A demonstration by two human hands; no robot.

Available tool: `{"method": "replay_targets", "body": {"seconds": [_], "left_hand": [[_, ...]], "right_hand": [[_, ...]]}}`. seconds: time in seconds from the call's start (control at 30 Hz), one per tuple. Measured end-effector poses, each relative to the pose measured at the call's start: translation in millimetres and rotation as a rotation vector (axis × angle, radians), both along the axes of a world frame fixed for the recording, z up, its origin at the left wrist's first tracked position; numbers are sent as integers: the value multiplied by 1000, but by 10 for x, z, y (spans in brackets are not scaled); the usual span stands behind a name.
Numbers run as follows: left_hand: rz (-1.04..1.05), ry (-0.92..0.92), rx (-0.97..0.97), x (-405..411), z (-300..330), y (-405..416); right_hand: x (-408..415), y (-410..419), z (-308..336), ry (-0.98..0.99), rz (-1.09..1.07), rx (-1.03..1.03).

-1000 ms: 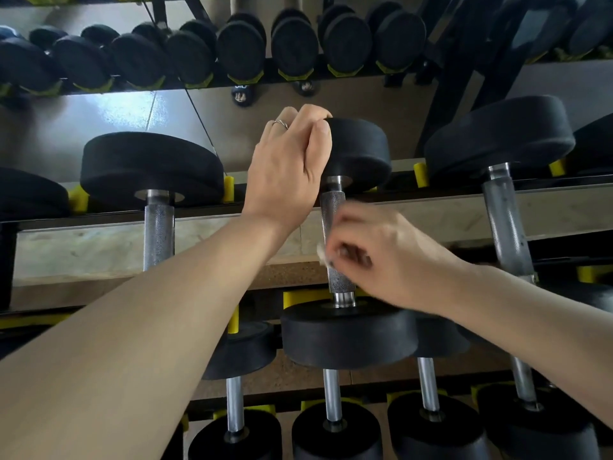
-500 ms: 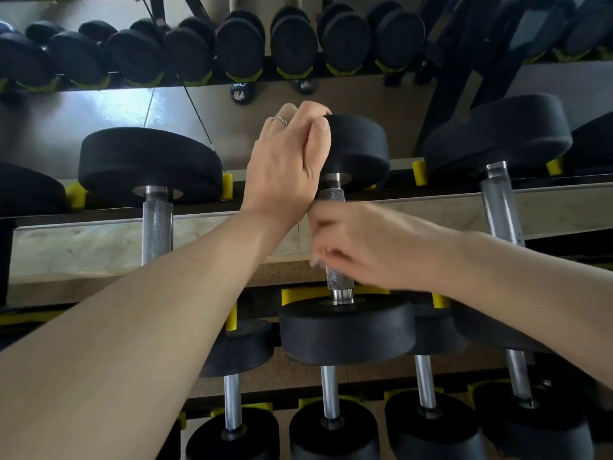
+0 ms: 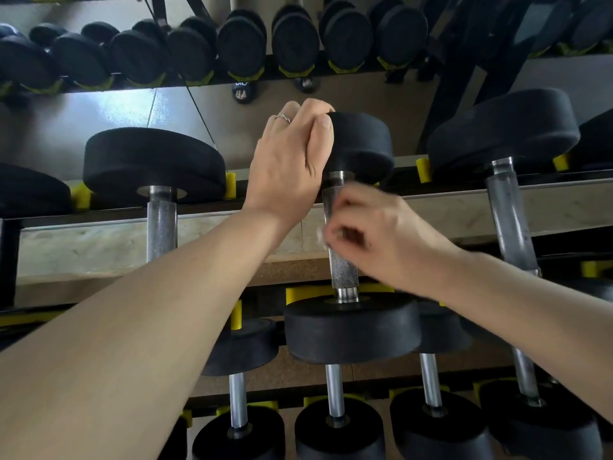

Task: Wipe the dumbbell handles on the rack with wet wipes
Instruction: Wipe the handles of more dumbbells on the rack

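A black dumbbell with a knurled steel handle (image 3: 343, 270) lies on the rack's middle tier, its far head (image 3: 363, 144) toward the wall and its near head (image 3: 351, 328) toward me. My left hand (image 3: 292, 161) grips the left edge of the far head, fingers curled over its top. My right hand (image 3: 381, 234) is blurred and wraps around the handle's middle; a small white bit of wet wipe (image 3: 321, 234) shows at its fingertips against the steel.
Neighbouring dumbbells lie to the left (image 3: 161, 227) and right (image 3: 507, 214) on the same tier, between yellow rack stops (image 3: 230, 185). A lower tier holds several smaller dumbbells (image 3: 335, 393). A mirror behind reflects another row (image 3: 238, 51).
My right hand slid up the handle toward the far head and has come back down to its middle. The left hand has stayed on the far head.
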State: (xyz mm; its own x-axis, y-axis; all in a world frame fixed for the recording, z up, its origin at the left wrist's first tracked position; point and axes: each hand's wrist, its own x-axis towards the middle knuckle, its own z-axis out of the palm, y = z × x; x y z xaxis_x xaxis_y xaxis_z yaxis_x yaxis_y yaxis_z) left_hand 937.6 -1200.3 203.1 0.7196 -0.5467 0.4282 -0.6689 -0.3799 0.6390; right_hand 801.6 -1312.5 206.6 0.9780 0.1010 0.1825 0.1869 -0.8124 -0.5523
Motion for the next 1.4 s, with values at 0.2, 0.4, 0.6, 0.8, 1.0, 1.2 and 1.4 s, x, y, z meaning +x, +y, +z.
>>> {"method": "replay_targets", "body": {"seconds": [0.2,0.4,0.6,0.8,1.0,1.2,1.4], "left_hand": [[4,-10,-1,9,-12,-9],[-9,-21,1,15,-18,-7],[9,-13,-2,17,-28,-10],[16,-19,-11,2,-25,-15],[29,-24,-19,-6,-31,-19],[41,-57,-17,3,-41,-42],[31,-51,-18,3,-43,-33]], "right_hand": [[18,-60,-21,-94,-33,-5],[-127,8,-138,-121,-137,103],[96,-29,-123,-192,-247,95],[-263,-27,-197,-81,-220,170],[68,6,-159,-114,-442,337],[-305,11,-125,168,-373,403],[48,15,-171,115,-549,650]]}}
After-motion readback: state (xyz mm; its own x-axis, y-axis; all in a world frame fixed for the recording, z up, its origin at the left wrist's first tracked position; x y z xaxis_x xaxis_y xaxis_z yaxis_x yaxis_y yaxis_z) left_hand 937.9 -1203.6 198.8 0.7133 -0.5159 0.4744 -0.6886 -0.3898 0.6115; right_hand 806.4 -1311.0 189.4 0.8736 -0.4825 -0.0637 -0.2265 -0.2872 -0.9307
